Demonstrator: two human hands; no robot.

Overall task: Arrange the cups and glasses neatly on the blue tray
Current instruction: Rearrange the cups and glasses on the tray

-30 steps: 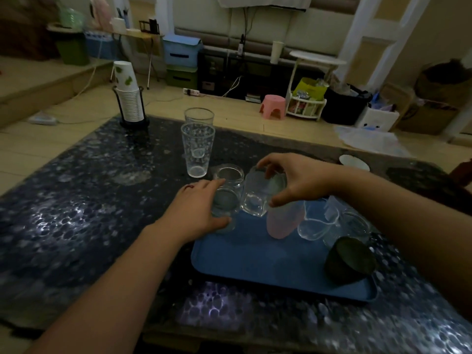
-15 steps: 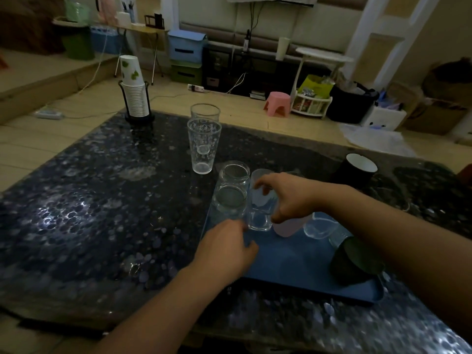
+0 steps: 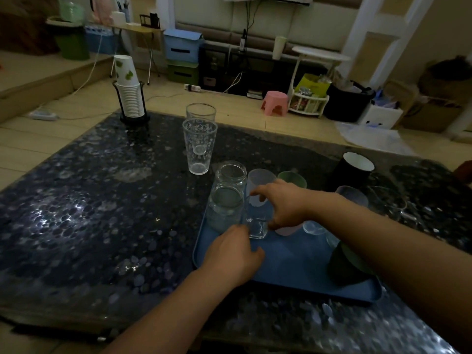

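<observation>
The blue tray (image 3: pixel 293 267) lies on the dark table. My right hand (image 3: pixel 282 204) grips a small clear glass (image 3: pixel 258 222) standing upright on the tray's left part, next to a clear jar (image 3: pixel 224 208). A second jar (image 3: pixel 231 172) stands just behind it. My left hand (image 3: pixel 232 254) rests over the tray's left edge, fingers loosely curled, fingertips close to the glass's base. A pink cup (image 3: pixel 288 229) is partly hidden under my right wrist. A dark green cup (image 3: pixel 344 267) lies on its side at the tray's right end. Two tall glasses (image 3: pixel 199 146) stand on the table beyond the tray.
Behind the tray stand a frosted cup (image 3: pixel 260 178), a green cup (image 3: pixel 292 178), a purplish cup (image 3: pixel 352 196) and a black cup (image 3: pixel 355 167). A clear mug (image 3: pixel 388 203) sits at the right. A holder of stacked paper cups (image 3: pixel 129 95) stands at the table's far left corner.
My left hand left the jar and drew back to the tray's near left edge. My right hand brought the clear glass down upright beside the jar.
</observation>
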